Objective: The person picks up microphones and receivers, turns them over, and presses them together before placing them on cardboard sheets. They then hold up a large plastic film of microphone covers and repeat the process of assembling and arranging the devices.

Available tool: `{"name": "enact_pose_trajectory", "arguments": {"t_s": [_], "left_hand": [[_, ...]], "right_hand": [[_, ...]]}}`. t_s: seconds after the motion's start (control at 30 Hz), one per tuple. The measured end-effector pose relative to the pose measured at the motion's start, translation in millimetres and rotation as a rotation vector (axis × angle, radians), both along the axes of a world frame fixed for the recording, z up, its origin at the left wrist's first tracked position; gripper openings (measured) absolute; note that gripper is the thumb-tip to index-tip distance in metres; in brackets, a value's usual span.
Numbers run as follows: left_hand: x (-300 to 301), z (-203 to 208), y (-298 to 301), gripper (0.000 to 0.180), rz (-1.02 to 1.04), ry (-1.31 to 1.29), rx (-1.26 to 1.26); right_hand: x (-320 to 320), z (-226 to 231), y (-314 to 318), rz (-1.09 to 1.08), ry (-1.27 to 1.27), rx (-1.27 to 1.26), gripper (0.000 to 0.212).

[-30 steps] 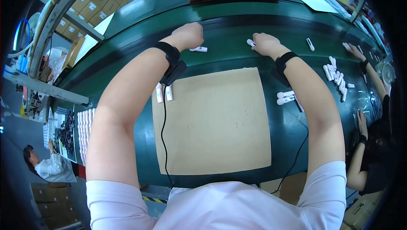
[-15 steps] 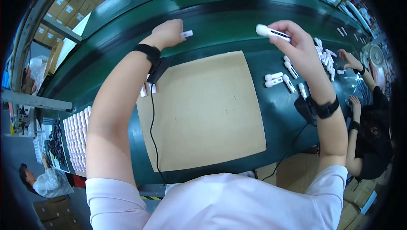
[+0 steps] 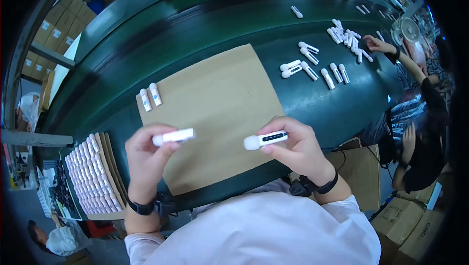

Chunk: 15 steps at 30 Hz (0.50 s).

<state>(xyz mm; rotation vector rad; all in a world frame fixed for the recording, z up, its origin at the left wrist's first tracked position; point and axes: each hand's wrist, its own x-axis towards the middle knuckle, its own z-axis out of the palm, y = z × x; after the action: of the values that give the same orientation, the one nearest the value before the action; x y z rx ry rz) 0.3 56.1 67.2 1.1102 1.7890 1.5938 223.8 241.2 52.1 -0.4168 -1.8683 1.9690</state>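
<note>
Over the lower left of a brown cardboard sheet [image 3: 220, 99], my left hand [image 3: 149, 155] pinches a small white round-headed wand [image 3: 178, 136]. In my right hand [image 3: 303, 148], fingers and thumb hold a similar wand [image 3: 266, 140], its dark button strip showing and its bulb end towards the left. Both wands are raised above the sheet and apart from each other. Two more wands [image 3: 150, 96] lie side by side on the sheet's far left corner, each with a small blue mark.
Several loose wands [image 3: 309, 69] lie on the green table [image 3: 220, 21] to the right. A card densely covered with white wands [image 3: 93, 177] is at the left. A co-worker's hand [image 3: 378, 45] reaches towards the far-right pile. Cardboard boxes [image 3: 410, 226] stand at lower right.
Both hands have come back from the far side of the table to above the near part of the sheet, each with a wand. My view has shifted, and the two wands on the sheet show fully.
</note>
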Motion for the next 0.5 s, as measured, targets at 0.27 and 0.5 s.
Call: {"name": "enact_pose_trajectory", "arguments": {"t_s": [0.27, 0.5], "left_hand": [[23, -29, -41, 0.021, 0.138, -0.086, 0.127], [22, -39, -63, 0.024, 0.129, -0.079, 0.159]], "right_hand": [[-49, -11, -30, 0.107, 0.070, 0.145, 0.026], [-68, -18, -46, 0.161, 0.084, 0.230, 0.025]]}}
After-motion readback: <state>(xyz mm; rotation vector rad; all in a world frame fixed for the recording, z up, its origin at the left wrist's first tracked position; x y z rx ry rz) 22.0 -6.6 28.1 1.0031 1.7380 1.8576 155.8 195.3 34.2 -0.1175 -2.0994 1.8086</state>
